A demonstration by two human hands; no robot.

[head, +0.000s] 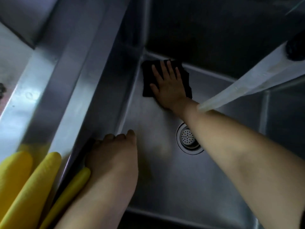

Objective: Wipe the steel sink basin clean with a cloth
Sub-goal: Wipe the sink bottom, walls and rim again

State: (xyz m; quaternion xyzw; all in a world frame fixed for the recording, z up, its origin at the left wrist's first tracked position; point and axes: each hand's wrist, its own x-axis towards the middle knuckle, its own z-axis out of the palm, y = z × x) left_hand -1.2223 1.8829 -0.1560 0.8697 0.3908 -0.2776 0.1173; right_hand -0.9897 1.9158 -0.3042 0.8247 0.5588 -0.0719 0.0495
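Head view: right hand [169, 86] presses flat, fingers spread, hiding most of the black cloth [147, 80].

My right hand [170, 86] lies flat, fingers [165, 68] straight and spread, arm stretched far forward. My left hand [113, 151] sits nearer, fingers curled downward, forearm angled in.
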